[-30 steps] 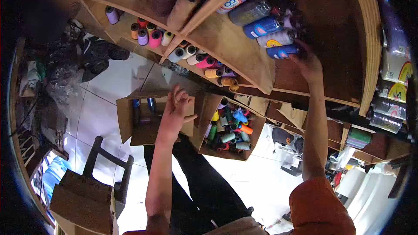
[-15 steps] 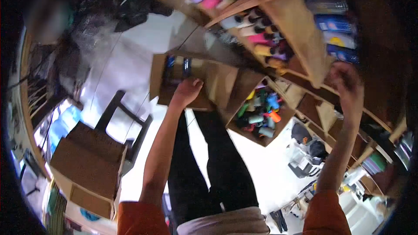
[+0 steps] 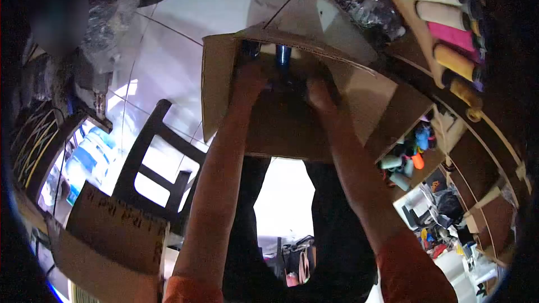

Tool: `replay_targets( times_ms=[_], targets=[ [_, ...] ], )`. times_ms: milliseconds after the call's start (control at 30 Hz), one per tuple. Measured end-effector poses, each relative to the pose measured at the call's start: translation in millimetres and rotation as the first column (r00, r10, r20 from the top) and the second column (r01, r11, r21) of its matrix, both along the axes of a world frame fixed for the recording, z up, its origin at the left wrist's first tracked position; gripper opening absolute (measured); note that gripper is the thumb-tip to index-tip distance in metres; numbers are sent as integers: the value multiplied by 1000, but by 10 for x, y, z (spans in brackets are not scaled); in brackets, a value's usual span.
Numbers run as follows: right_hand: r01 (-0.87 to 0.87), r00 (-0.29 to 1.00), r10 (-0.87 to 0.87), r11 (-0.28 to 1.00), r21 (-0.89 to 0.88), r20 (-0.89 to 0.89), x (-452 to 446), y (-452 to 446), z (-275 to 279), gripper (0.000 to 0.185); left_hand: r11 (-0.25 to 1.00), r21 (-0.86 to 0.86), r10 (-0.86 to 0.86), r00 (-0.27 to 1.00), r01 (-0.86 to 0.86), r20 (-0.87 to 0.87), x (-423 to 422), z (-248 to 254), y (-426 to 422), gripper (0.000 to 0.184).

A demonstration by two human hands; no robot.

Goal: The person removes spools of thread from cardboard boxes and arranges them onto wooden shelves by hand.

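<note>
Left hand [image 3: 252, 77] and right hand [image 3: 318, 91]: both down inside the box [image 3: 281, 134], a gap between them. Finger state lost in shadow — I cannot tell whether either one grips anything.

Beyond the fingers, a shiny blue tube [image 3: 283, 55] stands out at the far side of the box, a darker tube [image 3: 251, 49] to its left. I read the far wall as their backstop, keeping the near part free for the hands. The box sits in front of the knees, mouth toward me, right flap folded out; I judge this lets both arms enter straight, one from each side.

Just right of it is the spool box [image 3: 404, 113], loose spools [image 3: 417, 161] jumbled inside, probably set there to stay within the right arm's reach. Farther out, the shelf [image 3: 404, 8] carries cones [image 3: 453, 39] lying in a row, likely so their colours show at a glance. Left: a dark chair [image 3: 168, 146] and another carton [image 3: 112, 235].

Against the half-second-earlier frame: the right hand is gone from the shelf and now in the box; the left is deeper in. My view has swung too — the wrapped cones are out of frame.
</note>
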State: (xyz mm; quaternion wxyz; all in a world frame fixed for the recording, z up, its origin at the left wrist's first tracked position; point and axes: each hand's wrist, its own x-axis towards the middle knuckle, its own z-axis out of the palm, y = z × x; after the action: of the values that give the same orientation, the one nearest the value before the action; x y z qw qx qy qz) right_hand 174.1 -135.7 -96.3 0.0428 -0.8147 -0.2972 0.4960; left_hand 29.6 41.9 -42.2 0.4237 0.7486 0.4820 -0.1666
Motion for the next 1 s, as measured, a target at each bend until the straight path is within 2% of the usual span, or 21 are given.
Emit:
replay_targets(
  times_ms=[33,100,167,233,300,333,400,433,500,533,567,700,833,900,933,967,1000],
  targets=[
    [320,947,-315,939,124,-58,-82,234,137,31,997,64,34,999,-35,21,119,-181,7,35],
    [511,860,-488,825,241,-150,-148,306,-50,30,956,250,128,984,-156,124,363,-549,15,38],
    [295,954,-269,921,254,-133,-210,-110,-551,34,916,366,79,968,-164,237,424,-912,22,43],
    [57,995,-29,957,285,-101,-174,-337,-920,38,887,426,57,956,-180,287,485,-1090,70,43],
    [117,988,-100,981,156,-114,-162,-371,-992,43,904,388,71,958,-179,278,460,-1171,70,43],
    [301,947,-298,954,11,-118,-187,-107,-699,46,919,354,79,961,-173,264,425,-1181,49,42],
    [520,834,-501,854,26,-230,-150,-47,-557,50,940,293,99,964,-172,246,420,-1173,15,42],
    [575,792,-483,796,188,-374,-75,-90,-751,51,949,269,102,966,-166,238,444,-1181,19,42],
    [690,694,-347,569,447,-631,59,-125,-1199,53,959,236,104,969,-157,224,497,-1184,-46,42],
    [710,682,-349,526,469,-642,125,-76,-1260,52,963,220,106,972,-153,212,497,-1180,-76,42],
    [710,688,-405,548,443,-602,157,-70,-1303,52,969,197,110,972,-152,207,536,-1197,-91,42],
    [712,686,-515,621,328,-514,239,-70,-1191,50,986,20,159,968,-166,195,469,-1171,-66,42],
    [703,653,-558,697,137,-512,214,-157,-660,49,926,-301,283,946,-227,156,372,-773,61,42],
    [657,624,-567,753,-31,-538,174,-221,-212,48,809,-516,375,923,-282,83,307,-362,73,42],
    [624,605,-564,774,-106,-563,159,-273,62,48,702,-632,428,904,-329,4,280,-82,55,42],
    [587,607,-445,810,-6,-658,203,-194,665,45,568,-730,465,880,-380,-96,258,224,26,42],
    [566,619,-429,824,-5,-657,196,-104,1213,45,435,-794,477,857,-425,-197,198,521,-44,42]
  ],
)
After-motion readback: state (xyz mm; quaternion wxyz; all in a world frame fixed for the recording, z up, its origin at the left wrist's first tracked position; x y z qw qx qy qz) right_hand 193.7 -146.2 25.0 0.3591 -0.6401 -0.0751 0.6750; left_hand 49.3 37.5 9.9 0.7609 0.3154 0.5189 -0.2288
